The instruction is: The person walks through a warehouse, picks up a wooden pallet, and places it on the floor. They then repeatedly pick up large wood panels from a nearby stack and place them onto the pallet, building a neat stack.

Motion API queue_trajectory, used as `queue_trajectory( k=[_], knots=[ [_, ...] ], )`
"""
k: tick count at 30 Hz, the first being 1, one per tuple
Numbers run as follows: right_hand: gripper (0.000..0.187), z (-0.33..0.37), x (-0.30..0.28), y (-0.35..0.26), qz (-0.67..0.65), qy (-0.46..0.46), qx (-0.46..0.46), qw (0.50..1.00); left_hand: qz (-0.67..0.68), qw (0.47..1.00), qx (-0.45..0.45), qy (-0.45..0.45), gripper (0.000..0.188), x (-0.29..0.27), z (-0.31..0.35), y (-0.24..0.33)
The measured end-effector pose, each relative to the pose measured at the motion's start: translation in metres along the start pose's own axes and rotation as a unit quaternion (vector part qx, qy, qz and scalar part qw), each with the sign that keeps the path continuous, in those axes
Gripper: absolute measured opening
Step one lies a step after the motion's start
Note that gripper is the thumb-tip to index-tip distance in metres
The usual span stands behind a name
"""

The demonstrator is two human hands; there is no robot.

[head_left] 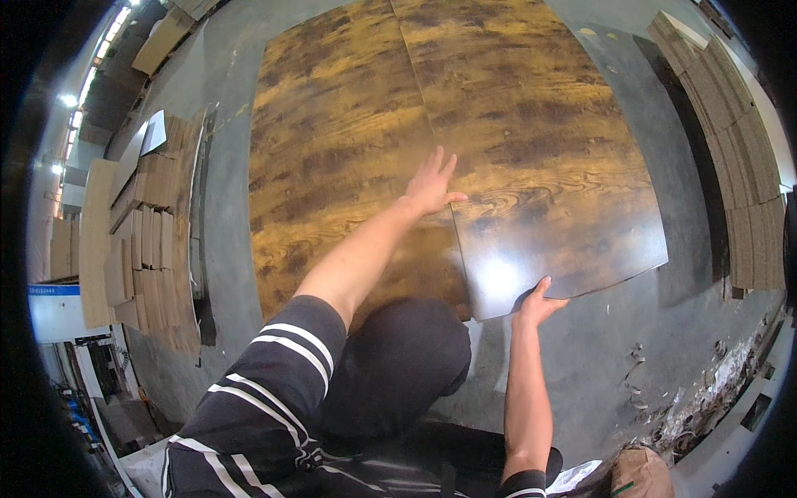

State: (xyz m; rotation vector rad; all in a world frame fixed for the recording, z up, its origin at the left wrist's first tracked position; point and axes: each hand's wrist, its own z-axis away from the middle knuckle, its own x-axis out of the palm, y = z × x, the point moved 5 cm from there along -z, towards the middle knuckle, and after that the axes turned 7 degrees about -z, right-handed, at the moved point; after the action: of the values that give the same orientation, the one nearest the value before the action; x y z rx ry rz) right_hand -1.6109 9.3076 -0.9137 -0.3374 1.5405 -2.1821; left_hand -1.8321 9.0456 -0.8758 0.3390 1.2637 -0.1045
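Observation:
Two large wood-grain boards in brown and dark patches lie side by side before me, with a straight seam between them. My left hand (pixel 430 184) is stretched out with fingers spread at the seam, on or just over the surface; contact is hard to tell. At the near edge of the right board (pixel 540 108), my right hand (pixel 541 305) grips, thumb on top and the other fingers hidden beneath. That near corner reflects light and looks slightly raised. The left board (pixel 324 124) reaches back to my bent dark-clothed knee, which covers part of its near edge.
Stacked brown panels (pixel 154 249) stand on the left, with a pale sheet (pixel 154 133) on top. Another tall stack of boards (pixel 739 158) lines the right. Scraps and debris (pixel 697 407) litter the grey floor at lower right, near a brown bag (pixel 641 473).

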Motion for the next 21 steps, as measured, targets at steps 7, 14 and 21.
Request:
queue_trajectory(
  k=[7, 14, 21],
  knots=[
    [0.064, -0.006, 0.001, 0.005, -0.006, -0.007, -0.052, 0.999, 0.001, 1.0, 0.006, -0.016, 0.098, -0.005, 0.001, 0.0],
    [0.063, -0.003, -0.067, 0.016, 0.055, -0.18, 0.158, 0.969, 0.01, 0.981, -0.03, -0.189, 0.096, -0.008, 0.043, 0.023],
    [0.031, 0.08, -0.245, -0.095, 0.48, -0.243, -0.044, 0.842, 0.351, 0.901, 0.018, -0.253, 0.064, -0.08, 0.191, 0.07]
  ],
)
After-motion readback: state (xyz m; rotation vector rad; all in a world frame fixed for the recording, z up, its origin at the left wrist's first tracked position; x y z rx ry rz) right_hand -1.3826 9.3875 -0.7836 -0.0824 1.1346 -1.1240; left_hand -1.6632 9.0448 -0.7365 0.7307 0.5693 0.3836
